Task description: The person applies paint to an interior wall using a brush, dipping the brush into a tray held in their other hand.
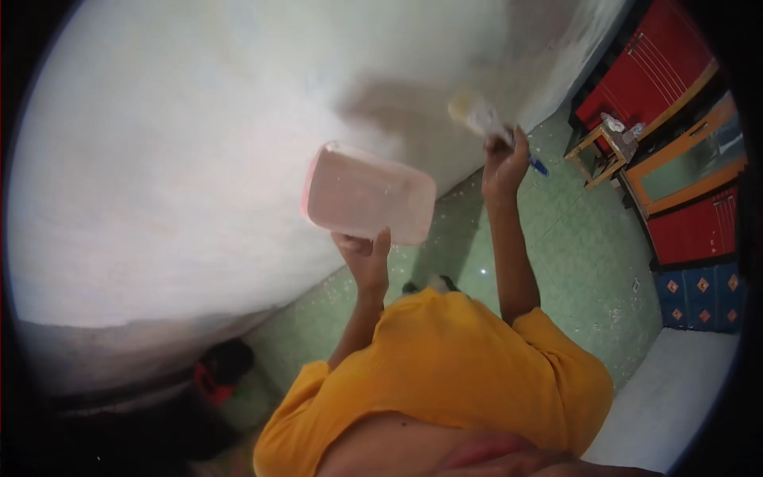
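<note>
My left hand grips the near edge of a pale pink plastic tub, its thumb on the near rim. A thin whitish layer appears to cover the inside of the tub. In my closed right hand is a paintbrush, its pale bristles pointing up and left, near the wall. The blue end of its handle sticks out below the fist. The brush is slightly blurred. Whether the bristles touch the wall cannot be told. White covers much of that wall, with a darker grey-brown patch between tub and brush.
Light specks dot the green tiled floor. At right stand a small wooden stool with items on it, and red panelled furniture with a wood-framed glass panel. A dark and red object lies by the wall at lower left.
</note>
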Tool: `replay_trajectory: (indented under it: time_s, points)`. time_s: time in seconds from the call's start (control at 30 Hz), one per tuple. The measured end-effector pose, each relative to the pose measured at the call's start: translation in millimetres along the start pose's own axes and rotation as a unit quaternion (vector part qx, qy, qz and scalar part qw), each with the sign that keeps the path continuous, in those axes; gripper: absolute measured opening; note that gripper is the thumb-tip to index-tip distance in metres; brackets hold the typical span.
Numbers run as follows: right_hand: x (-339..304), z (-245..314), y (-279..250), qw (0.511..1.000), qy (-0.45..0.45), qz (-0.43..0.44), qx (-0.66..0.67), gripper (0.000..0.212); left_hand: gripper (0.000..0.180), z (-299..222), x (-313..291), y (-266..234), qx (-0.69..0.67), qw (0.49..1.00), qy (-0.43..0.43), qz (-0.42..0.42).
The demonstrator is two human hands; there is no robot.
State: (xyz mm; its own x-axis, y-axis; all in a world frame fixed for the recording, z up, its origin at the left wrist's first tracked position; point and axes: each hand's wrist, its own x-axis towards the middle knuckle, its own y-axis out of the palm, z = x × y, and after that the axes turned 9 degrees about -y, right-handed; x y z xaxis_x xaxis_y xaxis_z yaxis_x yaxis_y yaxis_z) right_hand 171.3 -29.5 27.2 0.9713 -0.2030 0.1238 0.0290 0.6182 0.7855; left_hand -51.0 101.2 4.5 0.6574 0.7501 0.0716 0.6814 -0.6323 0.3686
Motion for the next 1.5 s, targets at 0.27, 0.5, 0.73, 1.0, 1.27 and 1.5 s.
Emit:
replay_trajectory:
  time_s: [0.27,0.5,0.73,1.0,1.27,1.5]
  points:
    - [129.5,17.2,109.8,0.973,-0.221,0.066,-0.027,0.023,0.06,5.4,-9.0,3.7,0.038,0.999,-0.032,0.001]
    - [150.0,-100.1,-22.3,0.983,-0.095,0.0,-0.158,0.025,0.062,8.2,-13.6,21.5,0.047,0.998,-0.033,-0.007]
    - [194.3,-22.7,54.5,0.928,-0.168,0.075,-0.323,0.028,0.063,15.0,-25.3,45.1,0.053,0.997,-0.044,-0.019]
    - [246.4,103.7,240.8,0.919,-0.338,0.194,-0.064,0.022,0.067,16.6,-42.7,64.2,-0.018,0.996,-0.055,-0.068]
    - [179.0,-49.5,32.9,0.975,-0.119,0.068,-0.173,0.029,0.061,26.8,-62.0,66.9,0.038,0.995,-0.056,-0.07]
    - [183.1,-53.1,11.8,0.928,-0.127,0.086,-0.34,0.02,0.067,22.1,-67.4,65.2,-0.016,0.994,-0.085,-0.065]
